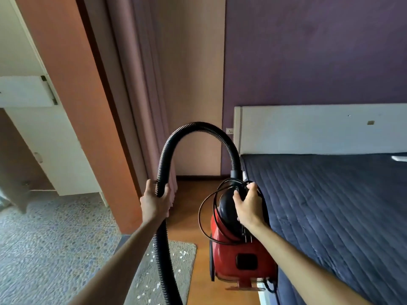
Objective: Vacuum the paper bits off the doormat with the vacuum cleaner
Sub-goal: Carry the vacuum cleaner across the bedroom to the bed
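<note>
A red vacuum cleaner (237, 256) with a black top hangs in the air beside the bed. My right hand (248, 205) grips its black handle, with loops of black cord (204, 216) hanging around it. My left hand (155, 201) grips the black ribbed hose (198, 128), which arches up from the vacuum and drops past my left forearm to the bottom edge. Below lies a grey doormat (182, 267) on the wooden floor, with small white paper bits (152, 258) scattered on it. The hose's nozzle end is out of view.
A bed with a dark blue quilted cover (330, 216) and white headboard (308, 128) fills the right. An orange door frame (88, 128) and curtain (141, 95) stand to the left. Pebble-patterned floor (55, 238) and a white cabinet (55, 150) lie beyond the doorway.
</note>
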